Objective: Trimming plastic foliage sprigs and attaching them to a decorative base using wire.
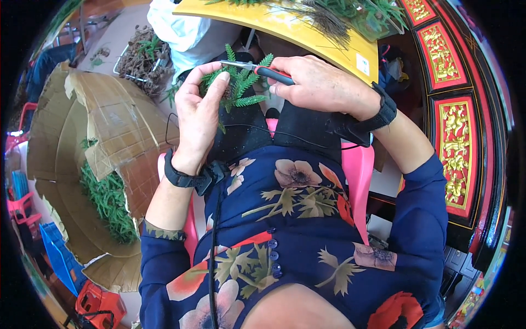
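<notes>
Left hand [201, 101]: curled beside sprig [245, 82], far centre; hold unclear. Right hand [318, 82]: gripped red-and-black tool [274, 74], pointed leftward across sprig. Apparently worked partway, not finished. Seemingly left to do: greenery [111, 205] in carton [123, 112], left.
</notes>
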The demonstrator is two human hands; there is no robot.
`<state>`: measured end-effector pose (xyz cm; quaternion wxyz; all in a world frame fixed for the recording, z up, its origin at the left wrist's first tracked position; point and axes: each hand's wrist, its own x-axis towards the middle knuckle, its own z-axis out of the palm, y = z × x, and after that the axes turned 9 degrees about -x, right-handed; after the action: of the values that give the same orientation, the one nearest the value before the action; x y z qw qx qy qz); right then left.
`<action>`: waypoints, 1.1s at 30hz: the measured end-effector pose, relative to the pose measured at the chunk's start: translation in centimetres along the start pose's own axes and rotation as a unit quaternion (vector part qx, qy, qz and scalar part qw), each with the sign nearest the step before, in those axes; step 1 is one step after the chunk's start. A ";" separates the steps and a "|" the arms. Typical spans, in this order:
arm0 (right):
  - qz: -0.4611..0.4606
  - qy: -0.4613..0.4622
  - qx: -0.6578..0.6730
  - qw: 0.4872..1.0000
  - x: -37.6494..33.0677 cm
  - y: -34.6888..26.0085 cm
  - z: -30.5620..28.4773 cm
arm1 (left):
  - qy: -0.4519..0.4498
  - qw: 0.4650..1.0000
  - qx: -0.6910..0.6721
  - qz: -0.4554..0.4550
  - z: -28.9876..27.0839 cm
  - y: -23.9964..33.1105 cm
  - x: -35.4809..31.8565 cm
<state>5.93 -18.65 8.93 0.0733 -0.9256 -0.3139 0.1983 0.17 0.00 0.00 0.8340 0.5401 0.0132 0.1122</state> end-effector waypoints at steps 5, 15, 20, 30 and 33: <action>-0.040 -0.058 0.024 0.997 0.7 0.8 0.3 | -0.003 1.000 -0.006 0.001 0.0 0.1 0.0; 0.001 -0.106 0.160 0.981 1.0 1.0 0.6 | -0.009 1.000 -0.004 0.002 -0.2 0.1 0.0; 0.010 -0.026 0.039 0.999 0.8 0.8 0.9 | -0.014 1.000 -0.026 -0.009 -0.2 0.0 0.0; -0.037 -0.067 0.059 0.995 0.3 0.7 0.5 | -0.019 0.999 -0.037 -0.033 -0.2 0.1 -0.1; -0.035 -0.065 0.025 0.997 0.2 0.5 0.3 | -0.021 0.998 -0.046 -0.042 -0.3 -0.1 -0.1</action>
<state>6.19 -18.92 8.52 0.0833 -0.8973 -0.3447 0.2630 0.05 0.21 -0.20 0.8622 0.5021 0.0137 0.0661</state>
